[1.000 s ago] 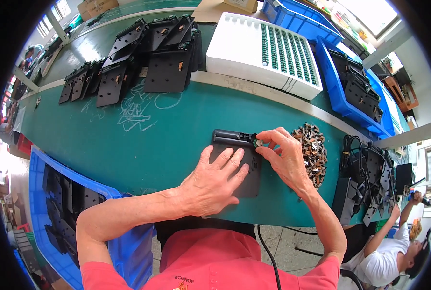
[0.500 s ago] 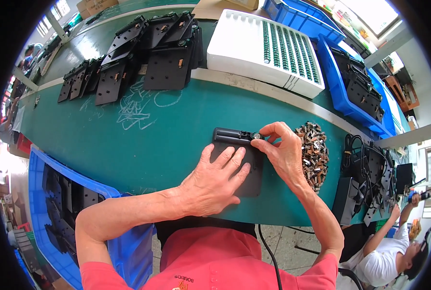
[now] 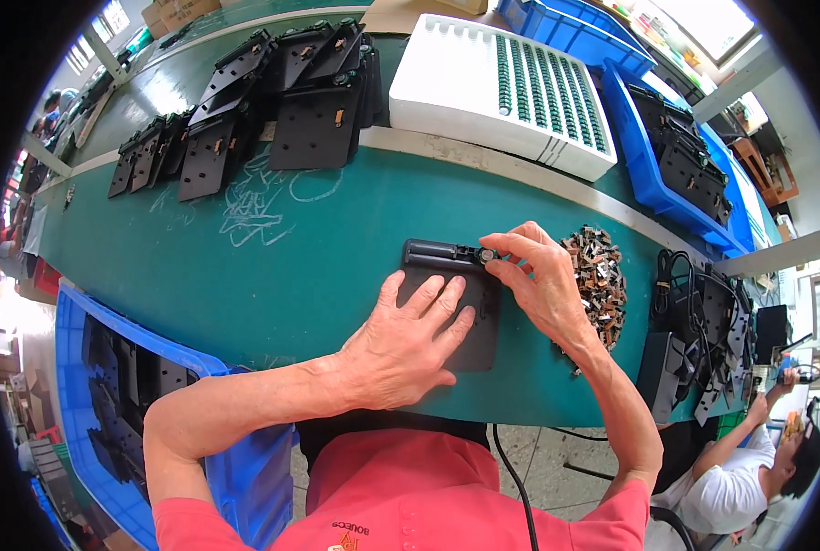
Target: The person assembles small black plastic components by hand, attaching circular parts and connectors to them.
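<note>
Beneath the spread left hand (image 3: 401, 344) lies a black panel (image 3: 476, 344) (its round corner piece (image 3: 488, 256) pinched by the right hand (image 3: 543, 285)) on a green bench (image 3: 336, 248); a co-worker (image 3: 722, 496) is far right.

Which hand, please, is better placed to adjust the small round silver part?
Probably the right hand: its fingertips pinch that small round silver part; the left hand lies spread on the flat black panel.

Tray (image 3: 446, 78) behind the panel (image 3: 480, 335), parts pile (image 3: 598, 289) right, crate (image 3: 258, 477) left.
</note>
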